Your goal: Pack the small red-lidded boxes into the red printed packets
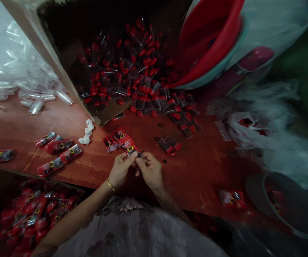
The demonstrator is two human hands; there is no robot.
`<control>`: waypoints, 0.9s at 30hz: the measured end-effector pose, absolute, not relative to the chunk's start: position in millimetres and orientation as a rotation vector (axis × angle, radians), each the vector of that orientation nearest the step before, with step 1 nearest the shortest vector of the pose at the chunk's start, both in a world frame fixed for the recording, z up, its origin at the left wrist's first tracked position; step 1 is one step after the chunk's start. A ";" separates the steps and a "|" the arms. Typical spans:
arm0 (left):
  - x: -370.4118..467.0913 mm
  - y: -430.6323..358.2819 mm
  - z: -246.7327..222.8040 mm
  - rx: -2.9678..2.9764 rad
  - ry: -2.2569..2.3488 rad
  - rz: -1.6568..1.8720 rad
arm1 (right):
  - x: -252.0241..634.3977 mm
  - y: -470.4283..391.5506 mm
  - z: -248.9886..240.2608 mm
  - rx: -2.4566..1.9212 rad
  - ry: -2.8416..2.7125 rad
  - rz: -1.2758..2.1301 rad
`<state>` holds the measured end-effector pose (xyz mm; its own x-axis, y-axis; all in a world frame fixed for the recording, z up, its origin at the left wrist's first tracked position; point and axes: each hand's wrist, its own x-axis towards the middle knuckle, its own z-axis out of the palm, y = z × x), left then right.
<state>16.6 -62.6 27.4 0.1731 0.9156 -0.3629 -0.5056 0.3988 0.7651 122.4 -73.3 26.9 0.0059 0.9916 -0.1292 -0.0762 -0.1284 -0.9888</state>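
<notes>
Close to the table's near edge, both my hands pinch a small red printed packet (130, 145) with a yellow mark and a dark lower end. My left hand (120, 169), with a gold bangle at the wrist, grips its lower left side with the thumb on top. My right hand (152, 170) closes on the lower right end, fingertips almost meeting the left thumb. Just beyond lie several flat red printed pieces (110, 141), partly behind the held packet. To the right rest a few clear-and-dark tubes with red caps (167, 144).
A tipped cardboard box (100, 117) spills many red-capped tubes (143, 85). Clear empty sleeves (37, 101) heap at left, near finished-looking red packets (60, 160) and a crumpled white strip (87, 132). A red basin (210, 39), purple bottle (250, 60), plastic bags (277, 142) and grey bowl (290, 203) stand right.
</notes>
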 end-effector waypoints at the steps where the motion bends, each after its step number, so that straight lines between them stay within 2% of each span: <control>1: 15.4 -64.6 27.1 0.515 0.892 1.048 | 122.4 -71.9 26.4 -1.260 -1.093 1.324; 6: 2.2 -78.9 28.0 0.407 0.839 0.889 | 115.3 -65.3 15.9 -1.390 -1.321 1.120; 10: -31.0 -86.1 28.9 0.292 0.965 0.849 | 122.8 -58.3 17.0 -1.505 -1.761 0.754; 14: -80.7 -81.3 30.4 -0.030 1.192 1.227 | 162.7 -47.3 18.5 -1.770 -1.817 0.219; 17: -99.3 -78.6 34.5 -0.116 1.174 1.447 | 190.0 -39.3 7.9 -1.980 -1.775 0.011; 22: -59.0 -79.2 39.4 0.392 1.288 1.161 | 190.1 -43.3 -6.3 -1.707 -2.099 0.145; 27: -7.8 -63.8 27.4 1.334 1.374 0.994 | 191.1 -54.3 -6.8 -1.796 -2.052 0.092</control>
<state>-7.8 -63.8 27.4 0.0402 0.9953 -0.0877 0.2277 0.0763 0.9707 191.1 -54.3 -6.8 -0.0855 0.9619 0.2597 0.9348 0.1676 -0.3130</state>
